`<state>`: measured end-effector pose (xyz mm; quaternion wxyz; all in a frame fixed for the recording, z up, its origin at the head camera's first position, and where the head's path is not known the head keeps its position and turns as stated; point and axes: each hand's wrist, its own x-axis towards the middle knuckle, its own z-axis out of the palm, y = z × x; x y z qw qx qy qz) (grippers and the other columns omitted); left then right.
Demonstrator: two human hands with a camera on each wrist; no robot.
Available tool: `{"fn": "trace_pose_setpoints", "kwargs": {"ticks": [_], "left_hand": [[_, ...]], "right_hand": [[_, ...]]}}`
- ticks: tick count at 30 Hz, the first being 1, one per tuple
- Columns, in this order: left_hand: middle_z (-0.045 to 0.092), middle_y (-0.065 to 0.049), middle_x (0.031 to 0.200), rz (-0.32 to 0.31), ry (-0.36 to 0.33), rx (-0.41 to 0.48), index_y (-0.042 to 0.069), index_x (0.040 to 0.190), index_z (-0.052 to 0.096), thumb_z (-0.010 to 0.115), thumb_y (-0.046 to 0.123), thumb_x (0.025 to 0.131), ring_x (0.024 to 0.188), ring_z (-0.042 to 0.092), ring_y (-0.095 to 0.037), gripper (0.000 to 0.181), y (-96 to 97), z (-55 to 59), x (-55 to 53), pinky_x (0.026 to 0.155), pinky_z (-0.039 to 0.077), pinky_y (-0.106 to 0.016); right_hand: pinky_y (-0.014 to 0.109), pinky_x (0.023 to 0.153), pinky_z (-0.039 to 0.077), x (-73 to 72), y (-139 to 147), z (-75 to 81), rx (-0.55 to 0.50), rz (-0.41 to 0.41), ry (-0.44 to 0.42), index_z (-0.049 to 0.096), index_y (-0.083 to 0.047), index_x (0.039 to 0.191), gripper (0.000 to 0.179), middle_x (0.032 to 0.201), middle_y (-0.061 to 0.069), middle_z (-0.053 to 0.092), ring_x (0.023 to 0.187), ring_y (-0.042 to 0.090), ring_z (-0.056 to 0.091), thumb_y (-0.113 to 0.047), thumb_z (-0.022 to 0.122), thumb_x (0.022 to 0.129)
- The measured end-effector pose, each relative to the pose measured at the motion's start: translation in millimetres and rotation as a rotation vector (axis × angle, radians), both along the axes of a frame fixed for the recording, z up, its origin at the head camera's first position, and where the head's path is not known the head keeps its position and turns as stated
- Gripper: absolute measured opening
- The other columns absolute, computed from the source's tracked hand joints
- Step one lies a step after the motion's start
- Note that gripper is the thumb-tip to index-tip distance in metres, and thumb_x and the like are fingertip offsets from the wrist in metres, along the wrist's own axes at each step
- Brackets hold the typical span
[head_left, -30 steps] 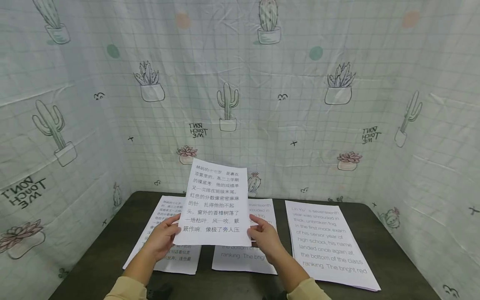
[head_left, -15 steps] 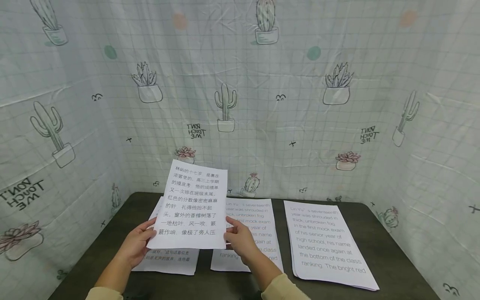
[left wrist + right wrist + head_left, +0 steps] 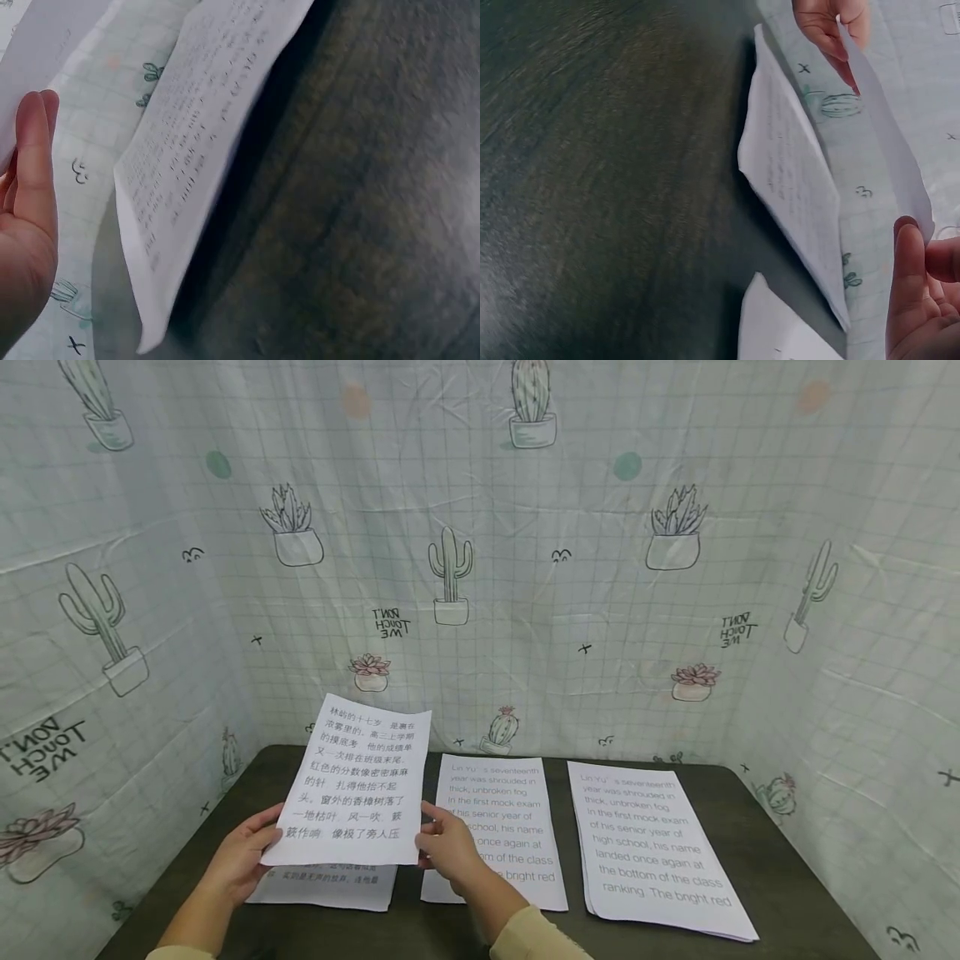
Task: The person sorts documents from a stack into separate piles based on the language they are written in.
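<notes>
A white sheet of paper (image 3: 352, 785) printed with Chinese characters is held up, tilted, above the left paper stack (image 3: 322, 889), whose upper part it hides in the head view. My left hand (image 3: 243, 856) pinches the sheet's lower left edge, thumb in front. At the lower right edge my right hand (image 3: 450, 847) pinches it between thumb and fingers. In the right wrist view the sheet (image 3: 885, 127) appears nearly edge-on, raised off the stack (image 3: 787, 157). The left wrist view shows the left hand's fingers (image 3: 34, 165) behind the sheet.
A middle stack of English-printed pages (image 3: 502, 827) lies right of the held sheet, partly behind the right hand. Another English stack (image 3: 652, 852) lies farther right, its sheets slightly uneven. All rest on a dark table (image 3: 780, 877) before a cactus-patterned curtain (image 3: 570, 610).
Both hands have carried the sheet leftward from over the gap between the left and middle stacks to above the left stack, lowering it slightly. The middle stack is now more exposed.
</notes>
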<state>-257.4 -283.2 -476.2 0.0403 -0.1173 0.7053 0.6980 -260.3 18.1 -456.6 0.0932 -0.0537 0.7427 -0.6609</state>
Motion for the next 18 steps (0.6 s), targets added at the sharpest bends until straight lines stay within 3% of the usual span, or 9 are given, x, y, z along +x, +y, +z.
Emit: {"fn": "trace_pose_setpoints", "kwargs": {"ticks": [14, 18], "left_hand": [[0.067, 0.005, 0.102, 0.051, -0.052, -0.105, -0.005, 0.15, 0.029, 0.041, 0.008, 0.102, 0.084, 0.064, -0.007, 0.051, -8.8, -21.3, 3.6, 0.072, 0.057, -0.027], [0.066, -0.014, 0.114, 0.072, -0.07, -0.159, -0.004, 0.148, 0.033, 0.042, 0.009, 0.101, 0.084, 0.064, -0.008, 0.049, -8.5, -27.2, 4.4, 0.072, 0.056, -0.029]], "right_hand": [[0.027, 0.055, 0.056, 3.7, -17, -26.2, 0.087, 0.005, -0.025, 0.048, 0.005, 0.14, 0.058, 0.09, 0.007, 0.06, 0.07, 0.013, 0.06, 0.006, 0.059, 0.083], [0.027, 0.054, 0.056, 5.4, -20, -33.6, 0.104, 0.011, -0.033, 0.049, 0.005, 0.139, 0.058, 0.088, 0.006, 0.06, 0.068, 0.012, 0.06, 0.007, 0.059, 0.082]]}}
